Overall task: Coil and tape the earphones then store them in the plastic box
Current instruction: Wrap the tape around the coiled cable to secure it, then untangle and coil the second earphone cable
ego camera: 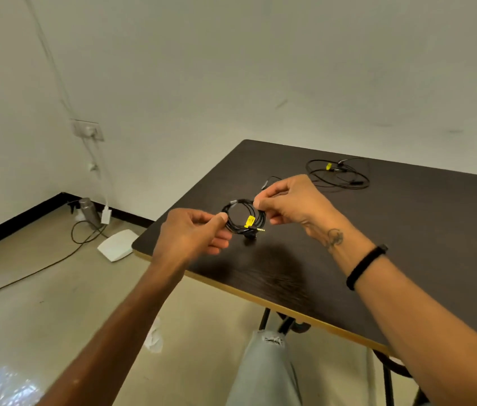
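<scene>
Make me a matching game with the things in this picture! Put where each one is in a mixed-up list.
Things:
1. coiled earphones
2. loose earphones
3. black wristband
4. white flat box

Places:
A. on the floor by the table corner
B. lying alone at the far end of the table
C. around the right forearm
D. held between the left hand and right hand

Pairs: 1-D, 2-B, 3-C, 4-A

Head view (wide-angle), looking forward-down, close above table corner.
</scene>
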Demonstrator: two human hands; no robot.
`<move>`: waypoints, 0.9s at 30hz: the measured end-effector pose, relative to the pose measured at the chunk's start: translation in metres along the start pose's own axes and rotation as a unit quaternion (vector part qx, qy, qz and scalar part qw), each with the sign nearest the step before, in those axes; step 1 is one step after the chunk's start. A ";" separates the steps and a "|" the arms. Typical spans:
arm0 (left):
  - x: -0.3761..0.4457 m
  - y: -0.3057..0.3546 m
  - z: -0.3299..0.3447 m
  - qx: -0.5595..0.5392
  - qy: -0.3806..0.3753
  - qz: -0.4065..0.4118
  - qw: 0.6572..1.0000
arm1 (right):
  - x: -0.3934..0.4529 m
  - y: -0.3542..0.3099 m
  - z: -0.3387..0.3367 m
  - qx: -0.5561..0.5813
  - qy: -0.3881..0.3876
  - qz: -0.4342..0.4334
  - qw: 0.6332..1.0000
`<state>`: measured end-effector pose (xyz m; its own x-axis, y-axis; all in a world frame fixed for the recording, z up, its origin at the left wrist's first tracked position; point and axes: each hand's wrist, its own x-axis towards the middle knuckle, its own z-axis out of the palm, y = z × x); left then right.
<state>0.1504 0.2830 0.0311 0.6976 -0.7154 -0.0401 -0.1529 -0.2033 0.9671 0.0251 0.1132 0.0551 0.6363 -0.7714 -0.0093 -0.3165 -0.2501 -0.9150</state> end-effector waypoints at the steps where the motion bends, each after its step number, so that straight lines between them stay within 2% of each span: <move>1: 0.002 -0.005 -0.005 0.033 0.008 -0.004 0.999 | 0.005 -0.001 0.008 -0.018 -0.006 0.000 1.000; 5: 0.010 -0.022 -0.015 0.180 0.037 0.005 0.983 | 0.021 0.004 0.032 -0.077 -0.005 -0.011 0.997; 12: 0.020 -0.023 -0.015 0.253 0.073 0.009 0.965 | 0.034 0.020 0.045 -0.102 0.000 -0.039 0.994; 16: 0.021 -0.008 -0.008 0.290 0.153 0.120 0.937 | 0.032 0.029 0.020 -0.142 0.033 -0.048 0.988; 18: 0.027 0.004 0.006 0.285 0.143 0.165 0.933 | 0.029 0.038 -0.002 -0.174 0.059 -0.041 0.982; 22: 0.058 0.024 0.045 0.286 0.130 0.192 0.930 | 0.019 0.060 -0.050 -0.193 0.071 -0.012 0.979; 25: 0.097 0.034 0.073 0.284 0.120 0.159 0.938 | 0.007 0.075 -0.084 -0.198 0.086 0.003 0.976; 27: 0.124 0.035 0.094 0.309 0.081 0.108 0.941 | -0.002 0.085 -0.104 -0.197 0.103 0.011 0.975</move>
<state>0.1657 0.1248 0.0362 0.6929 -0.6841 0.2278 -0.6468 -0.4502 0.6156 -0.0762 0.0327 0.0198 0.4842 -0.8702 0.0912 -0.5997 -0.4059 -0.6896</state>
